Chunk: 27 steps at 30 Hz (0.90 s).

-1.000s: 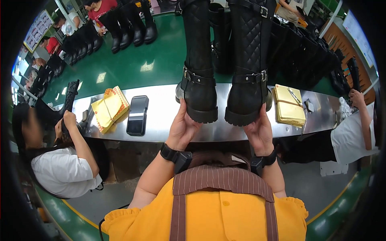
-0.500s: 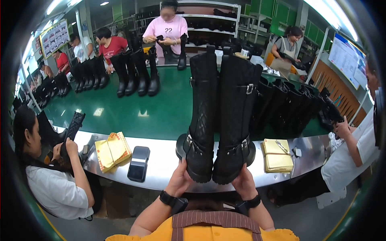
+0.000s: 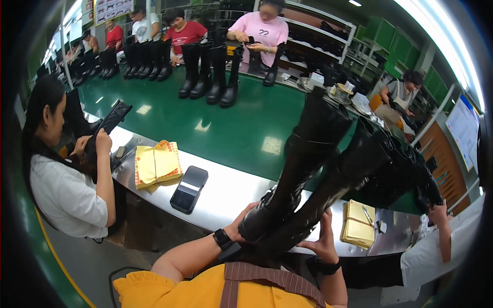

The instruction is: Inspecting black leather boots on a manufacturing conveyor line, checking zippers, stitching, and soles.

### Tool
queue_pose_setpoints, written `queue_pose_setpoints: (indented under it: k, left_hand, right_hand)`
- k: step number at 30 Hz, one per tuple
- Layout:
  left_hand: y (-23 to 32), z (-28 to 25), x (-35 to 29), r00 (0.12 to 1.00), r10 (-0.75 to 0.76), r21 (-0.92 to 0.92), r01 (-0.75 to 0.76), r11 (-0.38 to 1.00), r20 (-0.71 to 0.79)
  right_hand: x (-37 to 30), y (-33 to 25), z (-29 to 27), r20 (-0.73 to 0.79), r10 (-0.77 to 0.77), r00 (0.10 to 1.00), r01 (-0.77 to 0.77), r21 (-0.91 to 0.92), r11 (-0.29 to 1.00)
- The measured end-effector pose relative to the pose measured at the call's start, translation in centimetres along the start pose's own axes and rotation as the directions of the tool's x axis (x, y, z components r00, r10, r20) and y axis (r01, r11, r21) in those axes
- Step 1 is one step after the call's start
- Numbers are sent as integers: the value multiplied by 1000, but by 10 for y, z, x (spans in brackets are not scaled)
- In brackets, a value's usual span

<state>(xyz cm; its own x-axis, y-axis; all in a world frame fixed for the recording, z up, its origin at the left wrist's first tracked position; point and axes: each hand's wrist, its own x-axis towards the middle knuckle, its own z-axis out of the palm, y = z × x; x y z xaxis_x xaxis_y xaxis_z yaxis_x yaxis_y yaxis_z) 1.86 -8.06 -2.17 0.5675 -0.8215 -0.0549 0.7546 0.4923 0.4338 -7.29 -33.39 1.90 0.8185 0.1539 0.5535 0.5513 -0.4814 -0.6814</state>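
Note:
Two tall black boots tilt over the table's near edge, their shafts leaning away to the right. My left hand [image 3: 239, 224] grips the foot end of the left boot [image 3: 308, 146], its fingers partly hidden behind it. Beside the right boot [image 3: 345, 172], my right hand [image 3: 323, 240] has its thumb and fingers spread apart; whether the fingertips touch the boot is unclear. The feet of both boots overlap low in front of me, with the right one's foot in shadow.
A green table [image 3: 226, 138] with a metal rim [image 3: 231, 197] carries yellow paper stacks [image 3: 158, 165] [image 3: 358, 226], a black phone-like device [image 3: 189, 190] and rows of black boots [image 3: 210, 77]. More boots [image 3: 395, 169] crowd the right. Co-workers sit or stand left, right and across.
The boots have gone from upright to tilted, feet nearer me and tops to the right. My right hand has opened beside its boot. The view has turned.

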Motion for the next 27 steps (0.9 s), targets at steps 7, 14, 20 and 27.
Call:
queue_pose_setpoints:
  k: [7, 14, 20, 27]
  left_hand:
    - [1, -6, 8, 897, -318, -175, 382, 907, 306]
    - [57, 12, -16, 802, 564, 635, -334, 696, -196]
    - [-18, 53, -28, 784, 415, 885, -375, -275, 461]
    - [-33, 53, -9, 795, 480, 811, -25, -584, 370]
  right_hand:
    - [19, -13, -15, 491, 211, 846, -480, 527, 701]
    - [33, -34, 18, -146, 475, 868, -419, 300, 857]
    - [19, -17, 27, -55, 147, 988, -155, -505, 849]
    - [-12, 22, 31, 11, 548, 836, -527, 291, 798]
